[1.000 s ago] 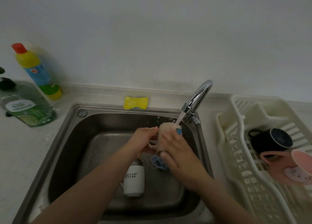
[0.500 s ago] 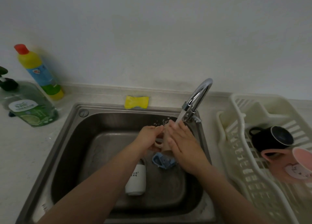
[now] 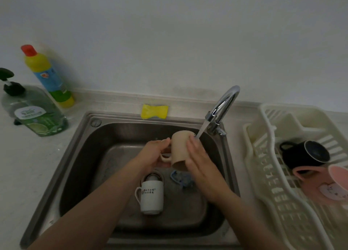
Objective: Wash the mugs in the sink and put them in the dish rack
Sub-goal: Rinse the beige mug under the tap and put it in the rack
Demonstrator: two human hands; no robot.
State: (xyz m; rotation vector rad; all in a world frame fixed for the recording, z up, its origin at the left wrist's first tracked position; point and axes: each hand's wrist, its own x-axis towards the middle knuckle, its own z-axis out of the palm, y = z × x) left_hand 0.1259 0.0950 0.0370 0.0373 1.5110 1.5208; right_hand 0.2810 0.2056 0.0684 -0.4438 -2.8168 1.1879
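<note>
Just then you had the beige ceramic mug (image 3: 180,150) up over the stainless steel sink (image 3: 75,155), toward its back right corner, mouth tilted down at you, long axis running from the chrome tap (image 3: 223,106) toward your chest. Your left hand (image 3: 153,155) pinched its handle; your right hand (image 3: 202,167) lay flat-fingered against its right side, nearer the cream plastic dish rack (image 3: 263,174). Compared with half a second before, more of the mug showed, and your right hand had slid lower. The white printed mug (image 3: 151,198) lay in the basin, unwashed I'd judge.
</note>
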